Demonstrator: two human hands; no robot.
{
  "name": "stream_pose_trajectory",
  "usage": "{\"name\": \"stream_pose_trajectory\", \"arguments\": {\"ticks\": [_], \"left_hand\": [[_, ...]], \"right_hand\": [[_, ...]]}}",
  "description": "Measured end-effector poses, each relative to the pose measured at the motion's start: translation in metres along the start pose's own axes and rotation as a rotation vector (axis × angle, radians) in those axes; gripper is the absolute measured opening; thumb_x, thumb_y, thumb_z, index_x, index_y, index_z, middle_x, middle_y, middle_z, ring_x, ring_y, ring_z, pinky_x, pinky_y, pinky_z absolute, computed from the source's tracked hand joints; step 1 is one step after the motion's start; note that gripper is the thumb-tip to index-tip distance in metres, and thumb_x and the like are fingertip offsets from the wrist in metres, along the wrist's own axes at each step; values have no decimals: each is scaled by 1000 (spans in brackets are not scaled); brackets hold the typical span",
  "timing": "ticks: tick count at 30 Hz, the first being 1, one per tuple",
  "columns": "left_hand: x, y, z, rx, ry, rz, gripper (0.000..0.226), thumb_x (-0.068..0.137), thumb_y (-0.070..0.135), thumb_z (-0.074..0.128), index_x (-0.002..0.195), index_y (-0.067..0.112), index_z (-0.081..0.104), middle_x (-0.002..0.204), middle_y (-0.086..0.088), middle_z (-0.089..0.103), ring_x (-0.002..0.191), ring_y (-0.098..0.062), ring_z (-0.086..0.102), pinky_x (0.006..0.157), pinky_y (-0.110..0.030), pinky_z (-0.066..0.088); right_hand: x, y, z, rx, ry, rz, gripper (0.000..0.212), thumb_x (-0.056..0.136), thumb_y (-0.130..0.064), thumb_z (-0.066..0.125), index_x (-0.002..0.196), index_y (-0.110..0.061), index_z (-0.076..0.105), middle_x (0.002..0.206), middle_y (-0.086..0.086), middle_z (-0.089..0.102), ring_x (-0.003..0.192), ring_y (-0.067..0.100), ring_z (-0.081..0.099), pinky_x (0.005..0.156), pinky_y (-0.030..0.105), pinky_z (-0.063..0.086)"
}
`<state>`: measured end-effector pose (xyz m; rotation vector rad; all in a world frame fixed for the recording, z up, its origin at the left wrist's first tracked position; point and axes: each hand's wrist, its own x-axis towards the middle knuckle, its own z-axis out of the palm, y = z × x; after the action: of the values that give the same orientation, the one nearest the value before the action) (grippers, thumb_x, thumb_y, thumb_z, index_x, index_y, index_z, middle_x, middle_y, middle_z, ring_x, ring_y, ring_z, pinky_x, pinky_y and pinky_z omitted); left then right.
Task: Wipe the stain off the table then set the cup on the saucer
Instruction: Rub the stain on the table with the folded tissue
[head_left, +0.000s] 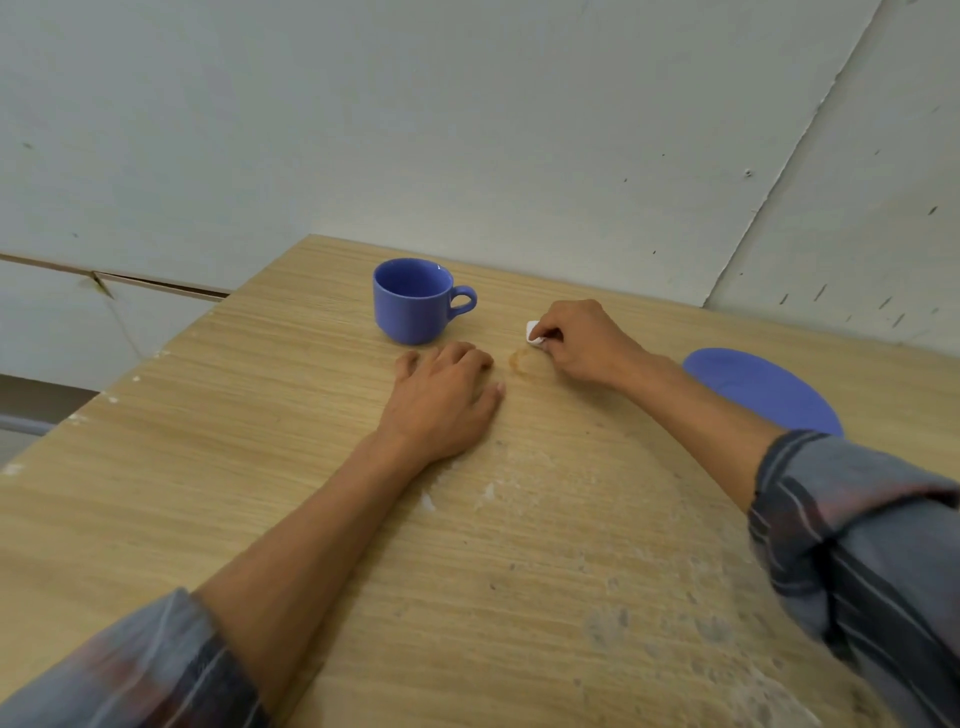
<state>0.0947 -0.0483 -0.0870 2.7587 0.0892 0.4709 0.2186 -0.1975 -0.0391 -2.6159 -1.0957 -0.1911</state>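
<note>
head view only: right hand (582, 343) pinches a small white wad of tissue (534, 332) between thumb and fingers, closed on it, just past the pale brown ring-shaped stain (522, 361) on the light wood-grain counter (260, 441). wad looks just off the stain, contact unclear. left hand (447, 395) lies flat, fingers loosely spread, holding nothing, just beside the stain, probably bracing the body for the rub. round blue ceramic cup (413, 301) stands upright behind the left hand, handle toward the right hand, apart from both. flat blue saucer (758, 389) sits well apart, right side, partly hidden by the right forearm. judgement: wipe step in hand, stain still there, cup placement not started.
</note>
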Motion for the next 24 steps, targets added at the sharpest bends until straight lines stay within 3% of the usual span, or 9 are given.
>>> {"name": "stream_pose_trajectory", "arguments": {"ticks": [6, 10, 15, 24], "left_hand": [[0, 0, 2, 12, 1, -28, 44, 93, 49, 39, 129, 25, 51, 138, 6, 48, 127, -14, 42, 110, -54, 18], [1, 0, 2, 27, -10, -40, 44, 93, 51, 37, 128, 27, 50, 138, 8, 48, 127, -12, 42, 108, -60, 15], [-1, 1, 2, 42, 11, -70, 45, 92, 53, 37, 125, 25, 52, 139, 8, 48, 128, -12, 42, 108, -61, 13], [-4, 1, 3, 104, 44, -142, 53, 89, 59, 35, 124, 22, 50, 136, 2, 49, 127, -16, 42, 107, -63, 13]], "right_hand": [[-44, -15, -10, 83, -110, -228, 15, 84, -6, 63, 93, -8, 74, 91, 9, 69, 83, 20, 61, 76, 25, 44], [-42, 7, -17, 66, -116, -164, 15, 84, -4, 63, 93, -8, 74, 93, 10, 70, 83, 15, 59, 73, 13, 39], [-12, 19, -7, 56, 49, 40, 20, 86, 0, 58, 100, -3, 73, 106, 16, 69, 101, 28, 62, 83, 20, 38], [-28, -23, 5, 199, -57, -196, 19, 81, 1, 63, 91, -8, 76, 95, 7, 70, 87, 15, 62, 80, 20, 47]]}}
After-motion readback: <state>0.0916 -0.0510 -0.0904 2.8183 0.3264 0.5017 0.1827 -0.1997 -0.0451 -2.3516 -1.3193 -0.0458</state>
